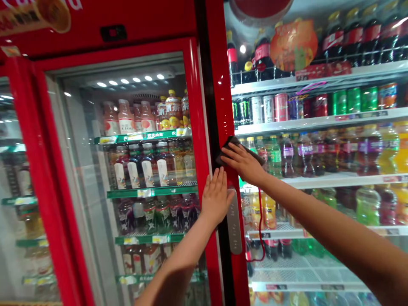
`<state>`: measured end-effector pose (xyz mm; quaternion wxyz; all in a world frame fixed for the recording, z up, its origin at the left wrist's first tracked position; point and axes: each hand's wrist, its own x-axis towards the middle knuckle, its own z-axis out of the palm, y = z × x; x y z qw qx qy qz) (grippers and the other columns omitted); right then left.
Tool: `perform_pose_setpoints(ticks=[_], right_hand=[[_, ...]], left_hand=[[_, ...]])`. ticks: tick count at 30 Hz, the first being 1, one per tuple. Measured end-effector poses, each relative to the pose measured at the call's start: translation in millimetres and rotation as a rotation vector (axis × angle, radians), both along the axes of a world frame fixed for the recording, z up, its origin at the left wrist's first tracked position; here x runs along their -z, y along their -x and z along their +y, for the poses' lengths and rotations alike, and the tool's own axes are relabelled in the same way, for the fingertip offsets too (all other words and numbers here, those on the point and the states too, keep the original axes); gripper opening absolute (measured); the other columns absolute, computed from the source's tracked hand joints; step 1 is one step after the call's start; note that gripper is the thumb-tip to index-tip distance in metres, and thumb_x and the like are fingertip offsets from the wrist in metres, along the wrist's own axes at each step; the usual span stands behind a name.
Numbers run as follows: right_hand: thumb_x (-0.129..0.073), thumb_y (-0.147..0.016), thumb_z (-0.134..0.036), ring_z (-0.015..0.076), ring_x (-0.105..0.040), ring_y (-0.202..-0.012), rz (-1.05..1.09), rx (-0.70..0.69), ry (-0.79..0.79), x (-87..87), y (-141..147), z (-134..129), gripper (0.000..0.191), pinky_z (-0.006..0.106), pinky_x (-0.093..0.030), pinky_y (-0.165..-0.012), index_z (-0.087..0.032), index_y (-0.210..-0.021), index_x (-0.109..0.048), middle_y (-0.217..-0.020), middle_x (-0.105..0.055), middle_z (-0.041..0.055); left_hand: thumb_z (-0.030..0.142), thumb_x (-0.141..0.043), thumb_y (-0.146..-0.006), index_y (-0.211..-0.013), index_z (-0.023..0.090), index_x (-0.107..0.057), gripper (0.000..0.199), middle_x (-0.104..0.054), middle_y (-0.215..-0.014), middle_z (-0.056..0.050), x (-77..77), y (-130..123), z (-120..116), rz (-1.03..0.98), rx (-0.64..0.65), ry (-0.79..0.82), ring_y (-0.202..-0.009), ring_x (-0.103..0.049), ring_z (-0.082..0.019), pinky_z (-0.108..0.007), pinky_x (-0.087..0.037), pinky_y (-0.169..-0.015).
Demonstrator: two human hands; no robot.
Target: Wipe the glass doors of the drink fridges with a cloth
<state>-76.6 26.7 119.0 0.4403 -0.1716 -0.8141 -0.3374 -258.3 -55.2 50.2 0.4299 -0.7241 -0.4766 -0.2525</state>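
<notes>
My left hand (216,197) lies flat on the red frame between two glass-door drink coolers, its fingers pointing up and nothing in its grasp. Just above and to the right, my right hand (241,161) presses a dark cloth (259,158) against the red door frame (225,114) of the right cooler, its fingers stretched out over the cloth. A grey door handle (235,231) sits below my right hand, beside my left hand's thumb. The part of the cloth under the palm is hidden.
Behind the right glass stand rows of bottles (306,153) and cans (281,107) on white shelves. The left cooler (193,106) holds juice and tea bottles on green-edged shelves. A red cord (261,225) hangs below my right wrist.
</notes>
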Motion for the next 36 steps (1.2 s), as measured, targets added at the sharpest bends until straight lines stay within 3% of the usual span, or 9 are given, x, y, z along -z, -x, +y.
perform_pose_setpoints(ticks=[4,9,15,19,22,25,27,31,36], right_hand=[[-0.042,-0.097,-0.007,0.0215,-0.026,-0.153,-0.022,-0.144,0.106,45.7,-15,-8,0.047,0.057,-0.031,-0.122,-0.024,-0.136,-0.061,-0.151,-0.053,0.0057],[-0.041,-0.097,-0.008,0.0232,-0.030,-0.152,0.266,-0.325,0.303,98.3,-10,-33,0.056,0.056,-0.037,-0.120,-0.034,-0.145,-0.054,-0.155,-0.048,0.0043],[-0.042,-0.099,-0.015,0.0254,-0.029,-0.152,0.564,-0.293,0.491,203.0,39,-66,0.060,0.055,-0.035,-0.120,-0.039,-0.154,-0.039,-0.166,-0.030,0.0027],[-0.044,-0.097,-0.015,0.0242,-0.040,-0.147,0.588,-0.319,0.588,253.5,40,-78,0.058,0.052,-0.039,-0.118,-0.040,-0.150,-0.047,-0.160,-0.041,0.0034],[-0.045,-0.096,-0.016,0.0228,-0.049,-0.140,0.628,-0.371,0.658,252.3,29,-81,0.052,0.050,-0.042,-0.116,-0.038,-0.141,-0.058,-0.152,-0.052,0.0038],[-0.050,-0.094,-0.019,0.0237,-0.054,-0.136,0.792,-0.381,0.694,233.0,21,-84,0.045,0.051,-0.039,-0.118,-0.034,-0.135,-0.065,-0.145,-0.059,0.0046],[-0.054,-0.091,-0.022,0.0254,-0.055,-0.135,0.938,-0.353,0.707,221.1,19,-88,0.043,0.054,-0.036,-0.119,-0.032,-0.131,-0.068,-0.141,-0.063,0.0053],[-0.058,-0.086,-0.027,0.0273,-0.057,-0.132,1.154,-0.322,0.748,208.1,16,-101,0.046,0.055,-0.037,-0.118,-0.027,-0.131,-0.068,-0.139,-0.064,0.0070],[-0.061,-0.082,-0.031,0.0286,-0.059,-0.129,1.256,-0.309,0.748,194.9,10,-120,0.049,0.055,-0.038,-0.117,-0.024,-0.130,-0.069,-0.136,-0.066,0.0088]], left_hand=[[0.036,-0.045,-0.100,-0.159,0.005,-0.019,0.071,-0.024,-0.166,-0.014,22.9,9,-8,0.007,0.022,0.021,-0.157,-0.009,-0.024,-0.047,-0.021,-0.127],[0.036,-0.052,-0.097,-0.160,0.005,-0.014,0.080,-0.016,-0.167,-0.017,51.5,8,-11,-0.042,0.071,0.028,-0.157,-0.006,-0.026,-0.048,-0.024,-0.127],[0.025,-0.054,-0.093,-0.160,0.006,0.003,0.090,-0.012,-0.167,-0.019,102.5,-1,-9,-0.153,0.096,0.050,-0.156,-0.006,-0.029,-0.048,-0.029,-0.124],[0.017,-0.051,-0.092,-0.161,0.009,0.005,0.089,-0.016,-0.167,-0.019,135.2,9,-18,-0.136,0.179,0.140,-0.156,-0.013,-0.026,-0.044,-0.031,-0.123],[0.014,-0.043,-0.094,-0.161,0.013,-0.013,0.074,-0.023,-0.167,-0.016,135.8,12,-22,-0.358,0.390,0.296,-0.155,-0.021,-0.024,-0.043,-0.032,-0.123],[0.031,-0.047,-0.097,-0.151,0.017,-0.039,0.056,-0.047,-0.155,-0.016,114.5,2,-13,-0.936,0.683,0.495,-0.143,-0.046,-0.024,-0.043,-0.039,-0.117],[0.049,-0.052,-0.095,-0.134,0.017,-0.056,0.051,-0.068,-0.131,-0.016,96.3,-9,0,-1.234,0.792,0.599,-0.120,-0.065,-0.025,-0.042,-0.051,-0.103],[0.076,-0.049,-0.086,-0.091,0.015,-0.067,0.064,-0.075,-0.078,-0.010,72.6,-29,21,-1.351,0.860,0.730,-0.070,-0.072,-0.021,-0.033,-0.058,-0.066],[0.087,-0.042,-0.080,-0.068,0.018,-0.059,0.072,-0.060,-0.052,-0.002,71.2,-43,24,-1.472,0.843,0.658,-0.047,-0.060,-0.015,-0.027,-0.048,-0.051]])
